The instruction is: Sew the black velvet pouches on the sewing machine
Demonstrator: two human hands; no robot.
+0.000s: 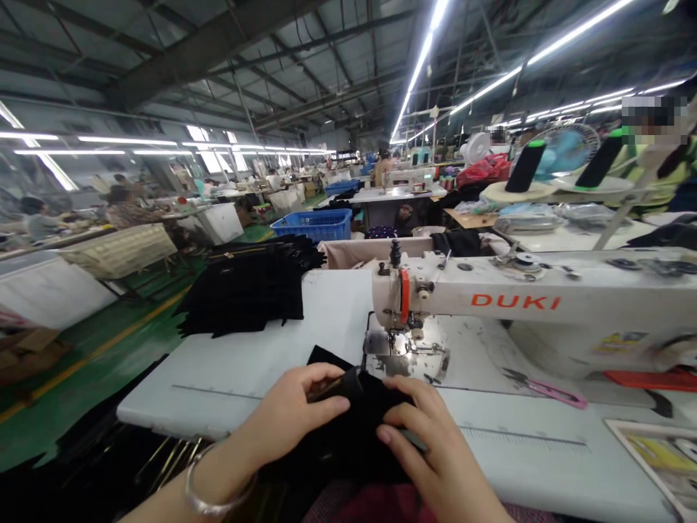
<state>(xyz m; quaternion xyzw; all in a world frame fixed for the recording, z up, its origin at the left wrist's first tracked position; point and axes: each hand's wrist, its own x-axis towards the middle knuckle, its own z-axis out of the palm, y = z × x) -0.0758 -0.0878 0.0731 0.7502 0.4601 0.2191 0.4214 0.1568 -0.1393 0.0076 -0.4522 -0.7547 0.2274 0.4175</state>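
Note:
A piece of black fabric (pixel 348 436) lies over the front edge of the sewing table, just before the needle area of a white sewing machine (pixel 512 290). My left hand (pixel 297 407) pinches a folded upper edge of it between thumb and fingers. On its right side my right hand (pixel 428 428) grips the same fabric with bent fingers, the thumb low on the cloth. The fabric's top corner reaches close to the presser foot (pixel 400 345), apart from it as far as I can see. Its lower part hangs in shadow towards my lap.
A stack of black fabric pieces (pixel 250 283) sits at the table's left rear. Pink-handled thread snips (pixel 549 391) lie right of the needle. A blue basket (pixel 313 224) stands beyond. Black thread cones (pixel 526 168) rise behind the machine. More black pieces (pixel 81 465) hang at lower left.

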